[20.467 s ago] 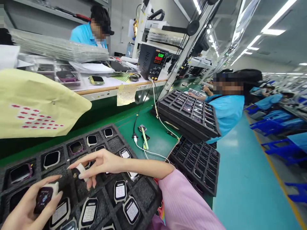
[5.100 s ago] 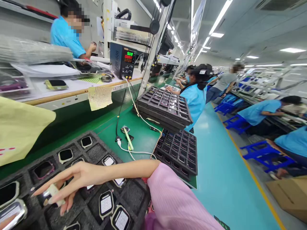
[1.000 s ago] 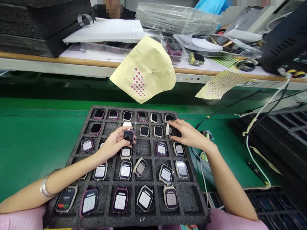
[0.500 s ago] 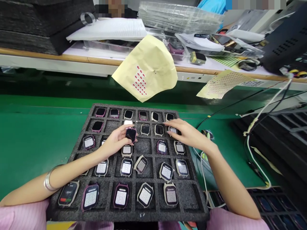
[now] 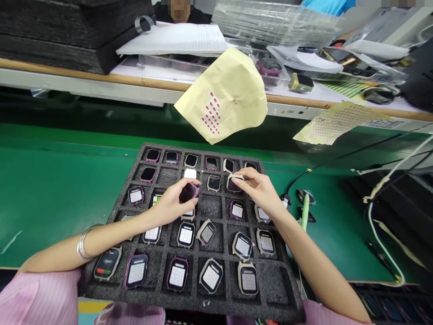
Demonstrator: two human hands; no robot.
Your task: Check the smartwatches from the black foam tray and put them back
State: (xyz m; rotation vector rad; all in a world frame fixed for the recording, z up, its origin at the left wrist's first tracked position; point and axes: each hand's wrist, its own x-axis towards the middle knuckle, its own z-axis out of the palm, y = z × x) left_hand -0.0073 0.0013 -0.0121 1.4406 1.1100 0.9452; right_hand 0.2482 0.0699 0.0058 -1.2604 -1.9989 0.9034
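Note:
A black foam tray (image 5: 209,207) with square compartments fills the middle of the view, holding several smartwatch bodies without straps, some lit with a white list screen. My left hand (image 5: 181,198) is closed around a purple-framed smartwatch (image 5: 189,193) with a dark screen, held above the tray's middle. Between thumb and fingers, my right hand (image 5: 259,187) grips a light-framed smartwatch (image 5: 235,183) at its compartment in the second row. At the front left, another smartwatch (image 5: 108,263) shows red and green marks on its screen.
A shelf edge (image 5: 152,82) runs across the back, with papers, clear plastic trays and black foam blocks (image 5: 50,36) on it. Yellow sticker sheets (image 5: 233,90) hang from it. Cables (image 5: 370,216) and a green-handled tool (image 5: 305,210) lie at the right. A person sits beyond the shelf.
My right hand has moved left and taken hold of the light-framed smartwatch. My left hand still holds the purple smartwatch, now tilted. The whole view has shifted slightly.

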